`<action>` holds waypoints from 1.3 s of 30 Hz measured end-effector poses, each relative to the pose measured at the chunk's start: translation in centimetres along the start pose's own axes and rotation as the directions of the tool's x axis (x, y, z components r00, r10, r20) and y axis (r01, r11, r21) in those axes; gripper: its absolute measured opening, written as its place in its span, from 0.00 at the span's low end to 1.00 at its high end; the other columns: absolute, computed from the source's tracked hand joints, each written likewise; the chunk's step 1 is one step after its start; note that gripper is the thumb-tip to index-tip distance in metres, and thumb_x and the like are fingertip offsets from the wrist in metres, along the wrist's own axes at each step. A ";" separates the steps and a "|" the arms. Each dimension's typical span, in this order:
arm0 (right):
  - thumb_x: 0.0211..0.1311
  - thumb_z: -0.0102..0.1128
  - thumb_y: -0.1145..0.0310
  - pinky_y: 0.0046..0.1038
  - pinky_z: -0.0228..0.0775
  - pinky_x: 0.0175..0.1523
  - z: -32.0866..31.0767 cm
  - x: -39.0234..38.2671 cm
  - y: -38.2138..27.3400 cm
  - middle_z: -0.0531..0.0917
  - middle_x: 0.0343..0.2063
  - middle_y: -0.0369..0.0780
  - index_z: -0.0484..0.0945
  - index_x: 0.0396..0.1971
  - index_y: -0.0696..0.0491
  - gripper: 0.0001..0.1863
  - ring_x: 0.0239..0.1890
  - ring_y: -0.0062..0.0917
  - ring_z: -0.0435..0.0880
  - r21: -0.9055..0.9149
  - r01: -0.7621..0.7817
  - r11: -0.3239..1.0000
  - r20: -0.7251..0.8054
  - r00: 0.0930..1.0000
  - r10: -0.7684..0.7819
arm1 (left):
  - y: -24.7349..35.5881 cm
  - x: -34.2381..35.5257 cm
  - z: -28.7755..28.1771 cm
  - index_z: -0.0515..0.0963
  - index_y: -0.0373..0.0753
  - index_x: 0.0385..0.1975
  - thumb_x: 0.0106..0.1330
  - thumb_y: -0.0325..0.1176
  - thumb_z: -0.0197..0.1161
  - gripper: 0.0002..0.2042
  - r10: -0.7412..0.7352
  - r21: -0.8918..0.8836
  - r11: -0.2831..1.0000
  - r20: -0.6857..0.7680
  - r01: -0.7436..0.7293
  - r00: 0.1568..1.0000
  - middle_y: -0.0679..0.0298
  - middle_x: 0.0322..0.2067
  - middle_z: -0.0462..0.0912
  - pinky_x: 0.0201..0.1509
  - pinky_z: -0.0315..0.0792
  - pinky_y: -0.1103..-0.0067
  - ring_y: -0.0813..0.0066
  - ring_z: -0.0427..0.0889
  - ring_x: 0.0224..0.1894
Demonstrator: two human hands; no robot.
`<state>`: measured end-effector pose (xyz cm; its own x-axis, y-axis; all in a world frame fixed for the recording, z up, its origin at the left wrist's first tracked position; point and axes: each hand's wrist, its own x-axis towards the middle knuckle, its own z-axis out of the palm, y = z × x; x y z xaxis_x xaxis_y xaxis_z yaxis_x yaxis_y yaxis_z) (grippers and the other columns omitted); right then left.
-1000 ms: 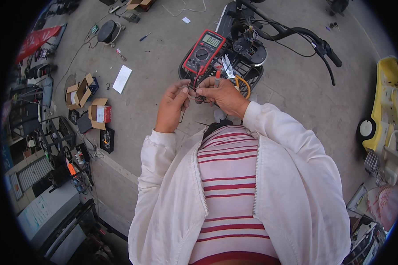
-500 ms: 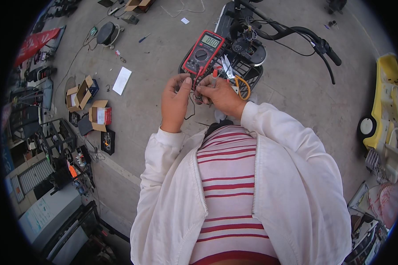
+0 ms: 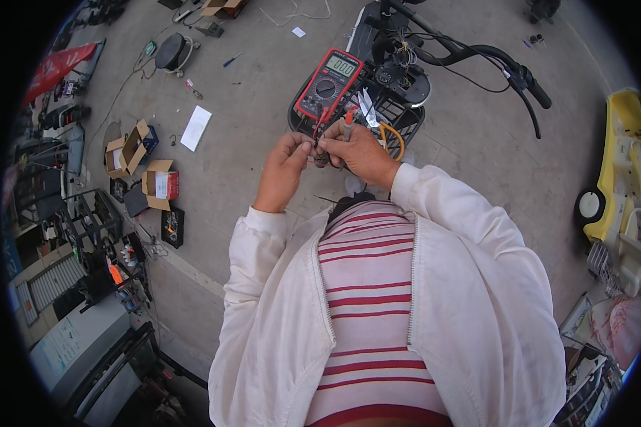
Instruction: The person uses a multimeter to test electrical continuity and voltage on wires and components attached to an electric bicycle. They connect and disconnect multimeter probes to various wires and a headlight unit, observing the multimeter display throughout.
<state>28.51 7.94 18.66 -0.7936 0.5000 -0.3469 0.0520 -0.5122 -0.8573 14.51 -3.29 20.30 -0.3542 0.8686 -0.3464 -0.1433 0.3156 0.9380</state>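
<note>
A red multimeter (image 3: pixel 329 84) with a lit grey display and a round dial rests on the black wire basket (image 3: pixel 414 117) of a bike-like vehicle. Red and black test leads (image 3: pixel 319 122) run from its lower end to my fingers. My right hand (image 3: pixel 363 155) is closed around a red-tipped test probe (image 3: pixel 348 122), which points up. Close beside it, my left hand (image 3: pixel 281 171) pinches thumb to forefinger; what lies between them is too small to make out. Next to my right hand are a shiny silver piece (image 3: pixel 367 107) and an orange loop (image 3: pixel 400 140) in the basket.
Black handlebars (image 3: pixel 470 51) with a brake lever and loose wires (image 3: pixel 406 50) extend beyond the basket. On the floor at left are opened cardboard boxes (image 3: pixel 132 153), a white sheet (image 3: pixel 196 129), a screwdriver (image 3: pixel 232 60) and a round stool (image 3: pixel 172 53). A yellow toy car (image 3: pixel 616 164) stands at right.
Both hands have moved slightly toward me, the left also tilting. The black lead that hung below my hands no longer shows there. The meter's display reading has altered.
</note>
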 end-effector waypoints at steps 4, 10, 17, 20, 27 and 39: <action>0.60 0.59 0.72 0.17 0.66 0.27 0.0 -0.1 -0.1 0.78 0.23 0.34 0.74 0.31 0.56 0.05 0.22 0.13 0.73 0.016 -0.027 1.000 -0.012 1.000 0.027 | 0.3 -0.1 -0.2 0.74 0.35 0.42 0.68 0.29 0.53 0.07 -0.039 -0.014 0.999 0.048 0.040 0.998 0.69 0.32 0.78 0.31 0.62 0.87 0.86 0.69 0.29; 0.60 0.60 0.71 0.17 0.66 0.28 -0.4 -0.2 -0.2 0.78 0.24 0.34 0.74 0.30 0.56 0.06 0.22 0.13 0.72 -0.108 -0.016 0.994 0.031 0.999 0.019 | 0.5 0.1 -0.5 0.73 0.33 0.47 0.66 0.29 0.56 0.12 -0.090 -0.005 0.996 0.073 0.091 0.993 0.69 0.32 0.79 0.32 0.62 0.87 0.85 0.72 0.31; 0.61 0.59 0.70 0.17 0.65 0.27 -0.2 -0.1 0.2 0.78 0.24 0.34 0.73 0.32 0.55 0.06 0.22 0.13 0.72 -0.102 -0.018 0.995 0.034 0.999 0.022 | 0.5 0.0 0.0 0.72 0.33 0.49 0.67 0.27 0.54 0.12 0.053 -0.150 0.987 -0.053 -0.060 0.997 0.66 0.33 0.78 0.29 0.63 0.86 0.84 0.72 0.30; 0.62 0.58 0.69 0.18 0.66 0.28 0.0 0.1 0.8 0.78 0.25 0.35 0.71 0.34 0.56 0.07 0.22 0.14 0.73 -0.140 -0.021 0.990 0.010 1.000 0.022 | 1.6 -0.1 0.5 0.72 0.33 0.50 0.68 0.26 0.54 0.12 0.161 -0.171 0.972 0.003 -0.159 0.987 0.66 0.33 0.77 0.29 0.64 0.86 0.84 0.72 0.30; 0.64 0.55 0.72 0.21 0.71 0.30 0.5 0.5 1.8 0.78 0.32 0.39 0.69 0.42 0.57 0.10 0.25 0.18 0.75 -0.100 0.062 0.993 0.056 0.997 -0.057 | 2.4 0.4 3.4 0.77 0.32 0.44 0.62 0.30 0.64 0.12 0.143 0.121 0.983 -0.058 -0.135 0.988 0.69 0.27 0.77 0.27 0.73 0.84 0.84 0.75 0.26; 0.69 0.47 0.69 0.25 0.72 0.50 -1.2 0.8 0.6 0.77 0.43 0.43 0.65 0.48 0.60 0.13 0.44 0.26 0.80 0.291 0.033 0.956 0.037 0.998 -0.045 | 1.7 -0.3 1.4 0.73 0.36 0.42 0.67 0.33 0.58 0.09 0.046 -0.345 0.935 -0.126 -0.088 0.991 0.69 0.28 0.77 0.18 0.54 0.89 0.89 0.61 0.16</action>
<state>28.62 8.93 17.41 -0.8170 0.4966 -0.2932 -0.1528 -0.6767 -0.7203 15.69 -2.50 22.05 -0.4743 0.8272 -0.3015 -0.4213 0.0874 0.9027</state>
